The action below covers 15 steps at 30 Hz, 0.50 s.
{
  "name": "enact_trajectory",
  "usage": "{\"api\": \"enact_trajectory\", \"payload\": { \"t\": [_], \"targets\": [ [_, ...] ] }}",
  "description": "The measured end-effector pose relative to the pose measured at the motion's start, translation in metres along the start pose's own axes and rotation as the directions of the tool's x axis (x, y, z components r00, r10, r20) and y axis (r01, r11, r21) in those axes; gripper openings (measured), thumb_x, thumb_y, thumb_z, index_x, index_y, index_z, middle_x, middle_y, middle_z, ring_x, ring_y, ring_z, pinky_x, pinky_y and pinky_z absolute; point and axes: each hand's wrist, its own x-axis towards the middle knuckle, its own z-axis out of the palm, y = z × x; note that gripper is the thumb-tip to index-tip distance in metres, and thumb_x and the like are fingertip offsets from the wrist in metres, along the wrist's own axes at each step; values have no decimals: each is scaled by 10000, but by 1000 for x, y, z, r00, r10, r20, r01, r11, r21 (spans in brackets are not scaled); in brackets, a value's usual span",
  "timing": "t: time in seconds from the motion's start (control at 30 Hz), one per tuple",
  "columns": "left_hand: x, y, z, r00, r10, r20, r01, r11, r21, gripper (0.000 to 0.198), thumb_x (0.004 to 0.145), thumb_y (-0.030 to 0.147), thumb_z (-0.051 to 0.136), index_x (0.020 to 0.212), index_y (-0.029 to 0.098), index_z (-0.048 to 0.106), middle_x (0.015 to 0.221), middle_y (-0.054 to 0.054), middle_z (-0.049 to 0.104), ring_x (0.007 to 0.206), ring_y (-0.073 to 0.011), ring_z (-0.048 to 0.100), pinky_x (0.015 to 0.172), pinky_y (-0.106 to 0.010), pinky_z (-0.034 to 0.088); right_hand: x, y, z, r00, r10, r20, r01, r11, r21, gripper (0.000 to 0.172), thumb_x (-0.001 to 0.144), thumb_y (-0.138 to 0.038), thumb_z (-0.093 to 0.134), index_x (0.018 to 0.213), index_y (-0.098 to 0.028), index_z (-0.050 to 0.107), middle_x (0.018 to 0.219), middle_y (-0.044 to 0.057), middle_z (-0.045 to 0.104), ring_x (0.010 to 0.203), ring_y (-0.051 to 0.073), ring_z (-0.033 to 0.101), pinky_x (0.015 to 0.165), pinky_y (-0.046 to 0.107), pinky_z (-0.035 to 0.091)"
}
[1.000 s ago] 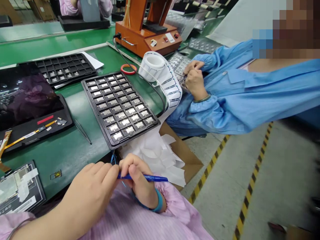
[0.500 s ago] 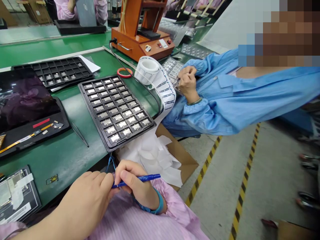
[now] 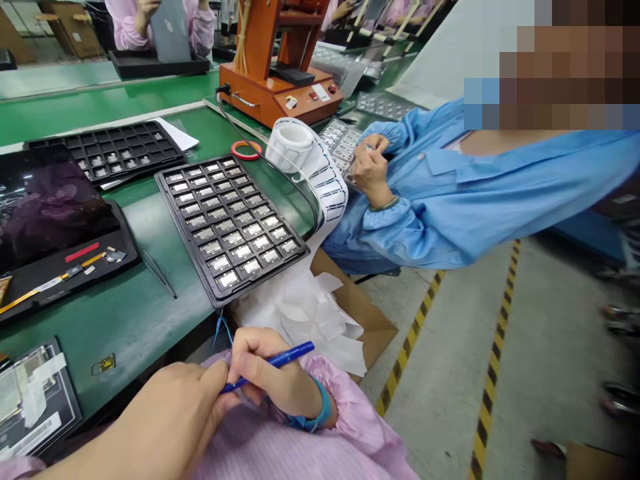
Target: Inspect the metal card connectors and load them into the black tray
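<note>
A blue pen [image 3: 293, 355] slants between my two hands in front of my pink smock. My right hand [image 3: 277, 377], with a teal band at its wrist, is closed around the pen's middle, and one end sticks out to the right. My left hand [image 3: 167, 417] is closed at the pen's lower end, which its fingers partly hide. Beyond my hands, on the green bench, lies a black tray [image 3: 235, 223] with rows of small silver parts. Tweezers [image 3: 159, 273] rest to its left.
A co-worker in a blue smock [image 3: 430, 207] sits at right, hands over a sheet of parts. A label roll [image 3: 290, 145], red tape ring [image 3: 246, 151] and orange machine [image 3: 280, 93] stand behind. A carton [image 3: 367, 320] holds waste paper. A tablet screen [image 3: 45, 200] lies left.
The pen has tilted more steeply, and its free end has shifted slightly left. Both my hands have moved a little, staying together on it. The view has shifted slightly.
</note>
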Motion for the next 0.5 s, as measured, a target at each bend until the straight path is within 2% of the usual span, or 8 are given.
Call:
{"api": "enact_trajectory", "payload": {
  "t": [0.07,0.2,0.23,0.3,0.33,0.4,0.47,0.5],
  "targets": [
    [-1,2,-10,999,33,39,-30,996,-85,311,1004,266,295,902,213,584,776,-30,699,629,-184,649,586,-262,472,-2,-3,-1,998,-25,55,27,999,-40,383,933,-491,600,758,-150,595,500,-54,494,399,51,440,399,162,317],
    [-9,6,-17,997,69,21,-61,961,-269,361,1020,386,304,887,242,607,759,-8,670,652,-153,622,635,-207,495,-8,-9,-1,991,-72,112,79,995,-65,366,945,-465,582,753,-157,624,504,-47,498,398,55,453,391,164,325],
    [-12,5,-16,999,55,2,-52,953,-300,387,1018,437,305,869,246,606,747,-4,659,642,-151,603,634,-205,494,-11,-12,-3,991,-89,101,95,994,-56,362,944,-458,583,737,-164,625,501,-45,497,390,59,449,378,169,316],
    [-20,1,-15,999,-11,-47,-7,928,-373,454,1001,539,299,811,243,586,703,2,622,612,-147,552,610,-204,480,-19,-20,-12,972,-213,-97,210,977,-33,379,951,-443,578,675,-183,599,475,-49,468,346,55,391,349,183,275],
    [-23,-2,-15,996,-71,-61,38,902,-431,493,991,581,285,775,237,565,668,7,589,587,-141,514,581,-201,464,-23,-25,-19,920,-297,-255,299,954,-33,393,959,-437,569,650,-193,579,457,-54,445,333,49,355,350,189,257],
    [-25,-12,-19,973,-225,-49,160,811,-563,538,967,636,284,711,218,505,619,15,502,552,-128,430,513,-197,414,-27,-38,-39,688,-476,-548,477,865,-153,390,961,-446,574,653,-206,569,440,-57,426,350,49,347,385,202,260],
    [-18,-22,-25,926,-378,-18,275,705,-653,541,904,678,410,645,203,423,588,28,396,532,-113,341,458,-194,339,-22,-47,-61,474,-637,-608,537,756,-374,288,911,-470,653,774,-217,639,518,-31,548,430,69,463,422,206,299],
    [-11,-27,-29,901,-433,-26,301,665,-683,547,848,683,507,618,199,392,580,34,354,531,-106,310,449,-193,311,-17,-50,-72,423,-692,-585,506,716,-480,261,893,-485,672,889,-223,671,629,-2,648,474,84,522,423,206,318]
  ]
}}
